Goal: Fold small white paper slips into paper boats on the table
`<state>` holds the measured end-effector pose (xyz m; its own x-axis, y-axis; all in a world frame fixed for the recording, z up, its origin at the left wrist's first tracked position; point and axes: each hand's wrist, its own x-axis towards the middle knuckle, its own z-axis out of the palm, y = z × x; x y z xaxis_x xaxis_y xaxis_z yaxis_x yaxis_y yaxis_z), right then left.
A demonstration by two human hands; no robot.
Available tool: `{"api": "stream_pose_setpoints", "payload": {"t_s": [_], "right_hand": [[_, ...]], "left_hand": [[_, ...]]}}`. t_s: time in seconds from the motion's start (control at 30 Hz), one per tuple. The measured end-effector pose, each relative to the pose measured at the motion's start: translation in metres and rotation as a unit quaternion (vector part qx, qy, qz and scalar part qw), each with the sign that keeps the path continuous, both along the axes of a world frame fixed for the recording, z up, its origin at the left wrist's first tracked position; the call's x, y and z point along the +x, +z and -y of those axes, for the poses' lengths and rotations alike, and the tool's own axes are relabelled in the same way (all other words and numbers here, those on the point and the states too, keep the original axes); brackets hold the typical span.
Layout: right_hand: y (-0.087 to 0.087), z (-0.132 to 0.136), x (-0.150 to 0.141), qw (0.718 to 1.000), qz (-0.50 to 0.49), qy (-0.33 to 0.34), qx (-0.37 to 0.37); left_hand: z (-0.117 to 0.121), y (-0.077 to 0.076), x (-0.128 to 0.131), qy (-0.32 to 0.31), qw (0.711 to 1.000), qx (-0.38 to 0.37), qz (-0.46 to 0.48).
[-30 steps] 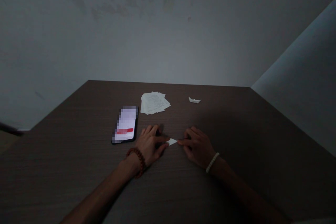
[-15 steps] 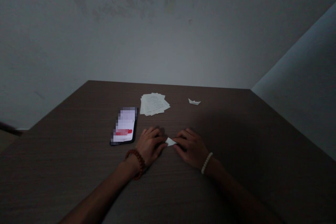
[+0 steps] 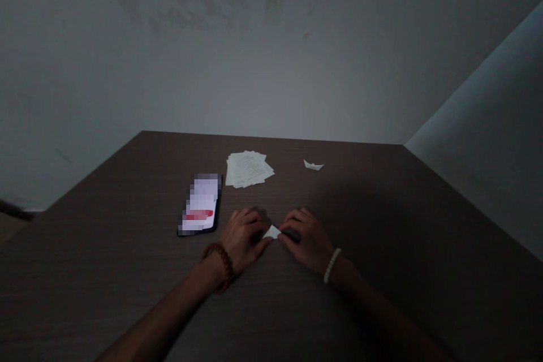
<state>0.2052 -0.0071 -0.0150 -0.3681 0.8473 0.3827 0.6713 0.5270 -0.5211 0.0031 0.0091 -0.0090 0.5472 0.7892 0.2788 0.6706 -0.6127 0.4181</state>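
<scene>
A small folded piece of white paper [image 3: 272,232] lies on the dark wooden table [image 3: 382,226] between my two hands. My left hand [image 3: 244,237], with a red-brown bead bracelet at the wrist, has its fingers curled and pinched on the paper's left side. My right hand [image 3: 306,238], with a white bead bracelet, pinches the paper's right side with bent fingers. Most of the paper is hidden under my fingers.
A phone [image 3: 201,205] with a lit screen lies to the left of my left hand. A loose stack of white sheets [image 3: 248,168] lies behind the hands. A small folded paper boat [image 3: 313,166] sits further back right. Grey walls close off the table's far side and right.
My right hand has slid left, closer to my left hand, and covers more of the folded paper. The paper's visible part has shrunk.
</scene>
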Motion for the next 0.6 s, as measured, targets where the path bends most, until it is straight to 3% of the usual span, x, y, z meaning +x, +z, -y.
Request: {"api": "stream_pose_setpoints", "payload": {"t_s": [0.27,0.6], "right_hand": [[0.0004,0.0007,-0.0026,1.000,0.018,-0.003,0.006],[-0.0011,0.0012,-0.0014,1.000,0.008,-0.003,0.020]], "left_hand": [[0.0020,0.0040,0.0009,-0.004,1.000,0.005,-0.015],[0.0037,-0.0034,-0.0002,-0.038,0.996,0.076,-0.023]]}}
